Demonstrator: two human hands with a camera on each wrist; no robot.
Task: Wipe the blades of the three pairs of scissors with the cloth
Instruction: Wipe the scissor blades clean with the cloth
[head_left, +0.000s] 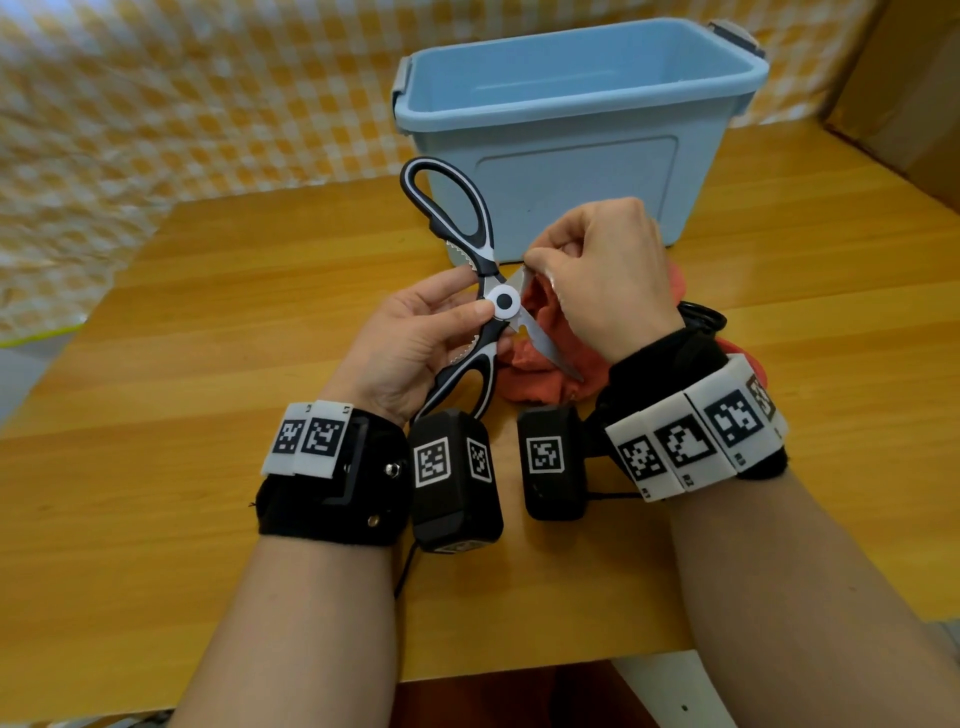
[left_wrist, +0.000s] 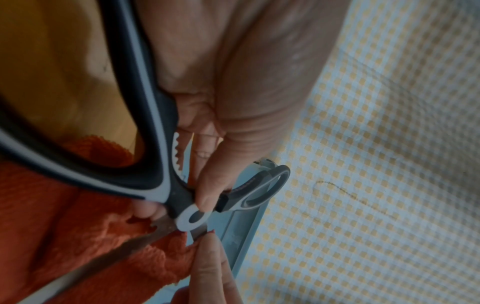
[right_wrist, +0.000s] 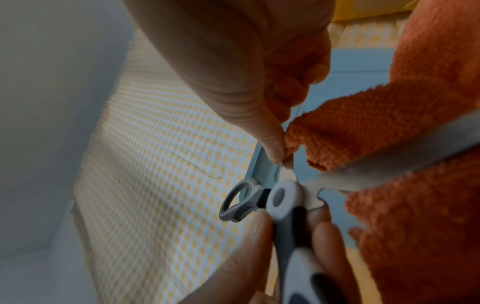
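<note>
A pair of black-and-white kitchen scissors (head_left: 503, 301) is held spread open above the table. My left hand (head_left: 470, 293) grips them at the round white pivot (left_wrist: 192, 218), thumb on top, with the near handle running under the palm. My right hand (head_left: 537, 262) pinches an orange cloth (head_left: 535, 374) around the upper blade, close to the pivot (right_wrist: 283, 197). The other blade (right_wrist: 389, 170) lies bare across the cloth (right_wrist: 389, 133) and points toward my right wrist. Folds of the cloth (left_wrist: 78, 226) hang down onto the table.
A light blue plastic bin (head_left: 571, 104) stands on the wooden table (head_left: 208, 364) just behind the hands. Black handles of another pair of scissors (head_left: 701, 318) and something red (head_left: 750, 361) show behind my right wrist. A cardboard box (head_left: 909, 104) stands at the far right.
</note>
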